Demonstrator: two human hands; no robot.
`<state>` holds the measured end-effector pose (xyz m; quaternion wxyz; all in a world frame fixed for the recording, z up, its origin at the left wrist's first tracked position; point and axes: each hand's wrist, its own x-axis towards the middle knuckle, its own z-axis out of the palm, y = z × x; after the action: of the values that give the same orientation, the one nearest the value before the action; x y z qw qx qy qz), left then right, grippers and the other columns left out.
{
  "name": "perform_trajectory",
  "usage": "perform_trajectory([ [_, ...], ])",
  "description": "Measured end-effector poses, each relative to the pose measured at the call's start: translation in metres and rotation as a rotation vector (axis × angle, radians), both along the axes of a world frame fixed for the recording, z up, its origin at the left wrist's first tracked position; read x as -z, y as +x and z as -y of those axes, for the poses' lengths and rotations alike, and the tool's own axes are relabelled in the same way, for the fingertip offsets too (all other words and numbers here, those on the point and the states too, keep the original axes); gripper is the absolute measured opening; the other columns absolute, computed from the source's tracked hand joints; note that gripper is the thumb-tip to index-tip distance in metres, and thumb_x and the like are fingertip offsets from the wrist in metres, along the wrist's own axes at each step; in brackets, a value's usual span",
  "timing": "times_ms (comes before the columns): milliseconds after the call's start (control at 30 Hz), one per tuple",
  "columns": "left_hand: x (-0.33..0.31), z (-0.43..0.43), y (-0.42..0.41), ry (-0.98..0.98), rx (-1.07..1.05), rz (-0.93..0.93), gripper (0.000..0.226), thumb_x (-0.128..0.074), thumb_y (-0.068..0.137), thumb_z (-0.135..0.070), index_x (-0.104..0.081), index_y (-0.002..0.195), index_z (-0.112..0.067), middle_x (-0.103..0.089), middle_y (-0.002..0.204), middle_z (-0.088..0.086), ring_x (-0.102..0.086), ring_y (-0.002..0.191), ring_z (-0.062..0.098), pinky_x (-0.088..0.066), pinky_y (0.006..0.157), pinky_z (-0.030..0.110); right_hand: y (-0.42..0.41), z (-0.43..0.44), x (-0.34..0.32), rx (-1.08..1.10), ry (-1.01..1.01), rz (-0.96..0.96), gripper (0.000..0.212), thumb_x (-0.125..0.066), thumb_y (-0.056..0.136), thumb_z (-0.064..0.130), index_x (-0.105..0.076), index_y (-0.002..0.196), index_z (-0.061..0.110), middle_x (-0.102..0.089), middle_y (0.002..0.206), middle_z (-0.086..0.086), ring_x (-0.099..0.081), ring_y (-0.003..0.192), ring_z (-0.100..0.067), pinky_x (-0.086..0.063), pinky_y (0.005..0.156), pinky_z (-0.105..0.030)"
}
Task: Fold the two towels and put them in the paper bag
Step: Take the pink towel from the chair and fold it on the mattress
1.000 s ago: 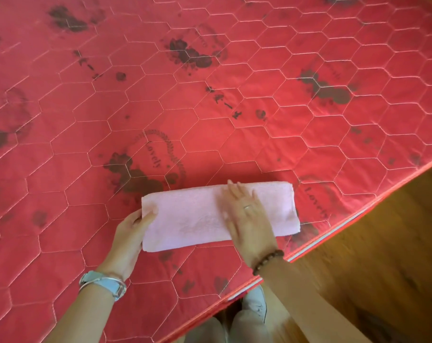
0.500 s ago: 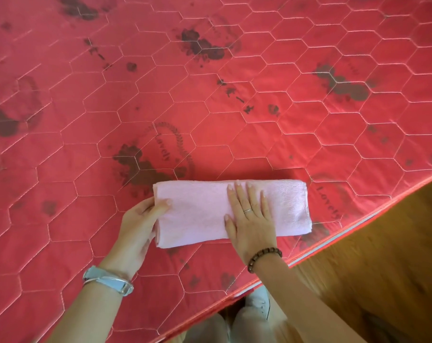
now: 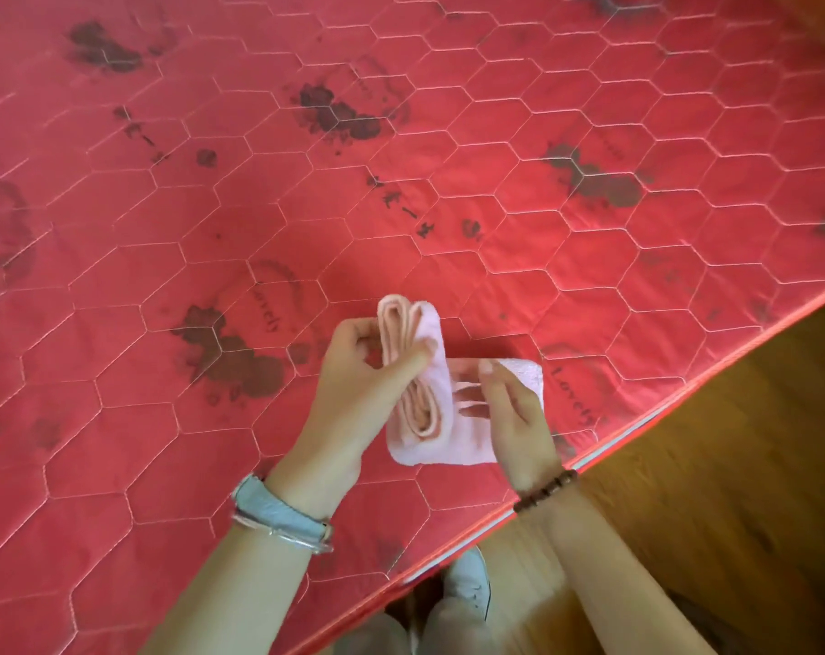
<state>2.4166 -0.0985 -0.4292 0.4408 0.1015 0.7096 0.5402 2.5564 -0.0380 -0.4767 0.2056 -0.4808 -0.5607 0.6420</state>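
A pink towel [image 3: 467,442], folded into a long strip, lies near the front edge of the red quilted mattress [image 3: 401,182]. My left hand [image 3: 358,385] grips the strip's left end and holds it lifted, turned over toward the right half. My right hand [image 3: 509,413] presses flat on the right half of the towel, fingers spread. Only this one towel is in view. No paper bag is visible.
The mattress carries dark printed patches and hexagon stitching, and its edge runs diagonally from lower middle to the right. Beyond that edge is a wooden floor [image 3: 732,465]. My shoe [image 3: 469,579] and trouser legs show below the edge.
My left hand has lifted the towel's left end off the mattress and swung it rightward over the middle. My right hand has stayed pressing on the right half.
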Motion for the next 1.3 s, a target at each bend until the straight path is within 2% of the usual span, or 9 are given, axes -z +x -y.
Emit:
perform_trajectory([
  [167, 0.007, -0.034, 0.048, -0.004, 0.123, -0.005, 0.035, -0.083, 0.078, -0.018, -0.058, 0.102, -0.02, -0.068, 0.099, 0.008, -0.072, 0.087, 0.013, -0.061, 0.074, 0.033, 0.026, -0.028, -0.012, -0.021, -0.211, -0.163, 0.057, -0.045, 0.089, 0.066, -0.07, 0.116, 0.024, -0.071, 0.118, -0.007, -0.063, 0.118, -0.021, -0.039, 0.108, -0.042],
  [367, 0.03, -0.043, 0.065, 0.023, 0.269, 0.002, 0.023, -0.055, 0.095, -0.005, -0.07, 0.112, -0.011, -0.073, 0.101, 0.006, -0.074, 0.088, 0.017, -0.061, 0.078, 0.031, 0.065, -0.046, 0.003, -0.04, -0.111, 0.043, 0.042, -0.073, 0.08, 0.042, -0.066, 0.109, 0.014, -0.074, 0.104, -0.009, -0.07, 0.101, -0.026, -0.052, 0.096, -0.049],
  [500, 0.057, -0.027, 0.063, 0.142, 0.418, -0.569, 0.029, -0.058, 0.09, 0.006, -0.07, 0.109, -0.012, -0.068, 0.111, -0.011, -0.063, 0.108, 0.008, -0.05, 0.094, 0.022, 0.078, -0.047, 0.023, -0.05, -0.101, 0.199, 0.037, -0.075, 0.083, 0.035, -0.059, 0.109, 0.013, -0.067, 0.093, 0.001, -0.065, 0.086, -0.016, -0.053, 0.075, -0.026],
  [633, 0.085, -0.013, 0.054, 0.109, 0.58, -1.064, 0.035, -0.064, 0.088, -0.002, -0.065, 0.12, -0.016, -0.057, 0.127, -0.007, -0.051, 0.128, 0.018, -0.037, 0.11, 0.028, 0.081, -0.046, 0.036, -0.008, -0.137, 0.231, 0.047, -0.066, 0.09, 0.032, -0.047, 0.131, 0.017, -0.063, 0.106, 0.007, -0.063, 0.097, -0.013, -0.05, 0.084, -0.029],
  [800, 0.111, -0.006, 0.054, 0.018, 0.771, -1.184, 0.046, -0.053, 0.095, -0.021, -0.054, 0.141, -0.017, -0.038, 0.158, 0.0, -0.021, 0.153, 0.019, -0.013, 0.125, 0.047, 0.064, -0.037, 0.032, 0.095, -0.03, 0.256, 0.056, -0.057, 0.095, 0.039, -0.034, 0.142, 0.018, -0.051, 0.12, 0.011, -0.047, 0.112, -0.004, -0.034, 0.087, -0.014],
  [900, 0.118, -0.006, 0.058, -0.049, 0.845, -1.206, 0.055, -0.047, 0.097, -0.032, -0.043, 0.15, -0.019, -0.027, 0.164, -0.001, -0.014, 0.154, 0.018, -0.015, 0.123, 0.051, 0.054, -0.033, 0.035, 0.145, 0.12, 0.293, 0.065, -0.055, 0.093, 0.047, -0.03, 0.146, 0.019, -0.049, 0.135, 0.004, -0.046, 0.117, -0.001, -0.034, 0.086, -0.007],
  [1000, 0.122, -0.009, 0.061, -0.079, 0.867, -1.223, 0.059, -0.049, 0.098, -0.036, -0.037, 0.154, -0.022, -0.024, 0.165, -0.002, -0.014, 0.154, 0.016, -0.016, 0.123, 0.052, 0.047, -0.035, 0.037, 0.162, 0.297, 0.407, 0.065, -0.047, 0.094, 0.051, -0.025, 0.149, 0.024, -0.043, 0.139, 0.004, -0.048, 0.119, -0.002, -0.043, 0.089, -0.026],
  [1167, 0.126, -0.008, 0.061, -0.095, 0.904, -1.269, 0.06, -0.044, 0.101, -0.04, -0.031, 0.156, -0.023, -0.019, 0.166, -0.003, -0.012, 0.154, 0.015, -0.009, 0.125, 0.049, 0.047, -0.045, 0.063, -0.12, 0.808, 0.731, 0.049, -0.049, 0.096, 0.021, -0.046, 0.141, 0.04, -0.041, 0.15, -0.007, -0.05, 0.123, -0.031, -0.049, 0.087, -0.044],
  [1300, 0.128, -0.007, 0.051, -0.041, 0.917, -1.276, 0.059, -0.044, 0.102, -0.039, -0.032, 0.155, -0.017, -0.02, 0.166, -0.001, -0.012, 0.154, 0.016, -0.007, 0.125, 0.045, 0.054, -0.05, 0.085, -0.173, 0.646, 0.728, 0.046, -0.027, 0.099, 0.036, -0.045, 0.141, 0.044, -0.025, 0.161, 0.003, -0.021, 0.149, -0.023, -0.027, 0.116, -0.048],
])
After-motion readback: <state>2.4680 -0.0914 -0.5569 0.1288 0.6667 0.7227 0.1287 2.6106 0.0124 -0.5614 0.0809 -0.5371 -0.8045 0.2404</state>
